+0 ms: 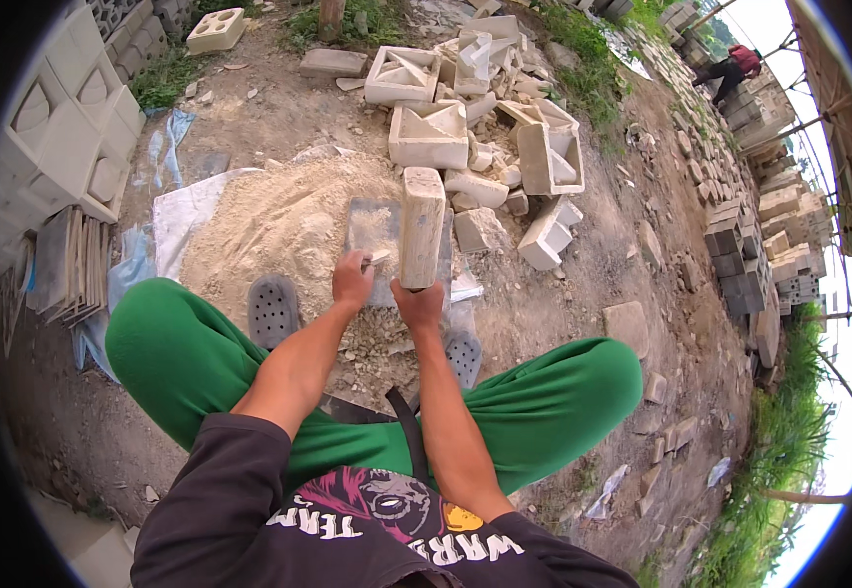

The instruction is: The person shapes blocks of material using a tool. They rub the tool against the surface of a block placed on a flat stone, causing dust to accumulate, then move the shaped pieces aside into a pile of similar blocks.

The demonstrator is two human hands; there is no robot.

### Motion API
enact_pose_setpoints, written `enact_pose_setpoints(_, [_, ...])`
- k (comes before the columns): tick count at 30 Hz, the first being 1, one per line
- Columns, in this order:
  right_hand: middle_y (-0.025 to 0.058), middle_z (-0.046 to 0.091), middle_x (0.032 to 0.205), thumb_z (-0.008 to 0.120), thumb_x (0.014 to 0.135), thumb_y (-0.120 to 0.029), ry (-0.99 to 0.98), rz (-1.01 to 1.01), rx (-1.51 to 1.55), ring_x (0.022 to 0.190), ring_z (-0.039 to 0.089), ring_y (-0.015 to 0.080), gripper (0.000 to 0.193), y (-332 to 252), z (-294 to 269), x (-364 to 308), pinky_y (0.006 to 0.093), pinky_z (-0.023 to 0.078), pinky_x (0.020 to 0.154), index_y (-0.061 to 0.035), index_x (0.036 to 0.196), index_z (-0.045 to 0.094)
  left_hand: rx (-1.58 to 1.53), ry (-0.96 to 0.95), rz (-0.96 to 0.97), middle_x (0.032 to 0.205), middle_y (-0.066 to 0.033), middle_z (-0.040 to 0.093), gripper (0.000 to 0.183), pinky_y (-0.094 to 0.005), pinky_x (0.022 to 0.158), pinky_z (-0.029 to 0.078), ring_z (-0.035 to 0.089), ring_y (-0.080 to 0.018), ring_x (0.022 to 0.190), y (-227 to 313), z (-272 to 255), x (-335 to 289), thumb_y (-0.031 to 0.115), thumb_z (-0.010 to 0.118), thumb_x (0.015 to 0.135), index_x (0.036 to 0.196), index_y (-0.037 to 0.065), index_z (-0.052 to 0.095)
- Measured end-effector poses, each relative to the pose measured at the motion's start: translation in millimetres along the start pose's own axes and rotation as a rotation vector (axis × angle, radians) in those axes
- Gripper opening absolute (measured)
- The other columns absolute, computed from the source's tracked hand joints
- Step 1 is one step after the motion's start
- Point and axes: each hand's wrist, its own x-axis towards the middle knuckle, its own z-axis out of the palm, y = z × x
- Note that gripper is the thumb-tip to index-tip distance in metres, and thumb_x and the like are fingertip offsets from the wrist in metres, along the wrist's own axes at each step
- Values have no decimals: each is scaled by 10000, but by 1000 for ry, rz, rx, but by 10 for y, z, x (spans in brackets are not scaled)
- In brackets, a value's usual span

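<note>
My right hand [418, 302] is wrapped round the near end of a long, worn, pale wooden block [423, 220]. The block is raised over the right side of a flat grey slab [384, 291] between my feet. Left of the block, my left hand [351, 279] is closed at the slab, its fingers at a small pale chip [380, 257]. Pale powder lies on the slab around it. A sandy heap of crushed material [284, 220] spreads to the left of the slab.
Broken cream moulded blocks [429, 135] and shards pile up ahead. Large pale blocks [83, 88] stack at the left, above thin boards [58, 265]. A white sheet [186, 220] lies under the heap. Another person [735, 71] bends beside stacked blocks far right.
</note>
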Motion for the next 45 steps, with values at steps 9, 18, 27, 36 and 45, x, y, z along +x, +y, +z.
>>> enact_pose_setpoints(9, [150,718,757,768,692,-269,-106,489,-193,560,688,227,383,760,160,-315,367,550,564,36,919,717,-13,-56,-23,990,-124,672,190,-432,872,504,619,-342,973,125,-64,57,76,689,773,962,83,677])
enact_pose_setpoints(18, [138,711,769,765,715,-236,-125,584,-51,583,701,229,418,781,165,-299,361,566,553,71,986,678,12,-95,-77,980,-130,670,189,-446,865,501,614,-352,984,243,-62,54,235,692,859,959,74,675])
enact_pose_setpoints(27, [118,694,731,765,720,-207,4,230,-88,544,664,208,342,483,174,-86,360,537,539,45,932,673,90,-87,-25,1056,-180,661,293,-443,898,505,621,-367,1023,84,70,57,257,696,854,1082,73,710])
enact_pose_setpoints(36, [185,709,801,804,705,-202,72,-307,-42,755,718,348,299,-2,-54,4,411,551,647,4,886,684,31,-51,-17,1040,-158,661,271,-429,875,510,628,-357,1000,126,1,-59,267,712,860,1046,70,724])
enact_pose_setpoints(45, [162,696,726,774,697,-266,-78,579,58,576,695,248,403,700,131,-171,358,533,502,107,804,666,138,-69,-14,1056,-92,673,231,-416,894,502,618,-308,1015,140,21,25,262,729,847,1028,118,738])
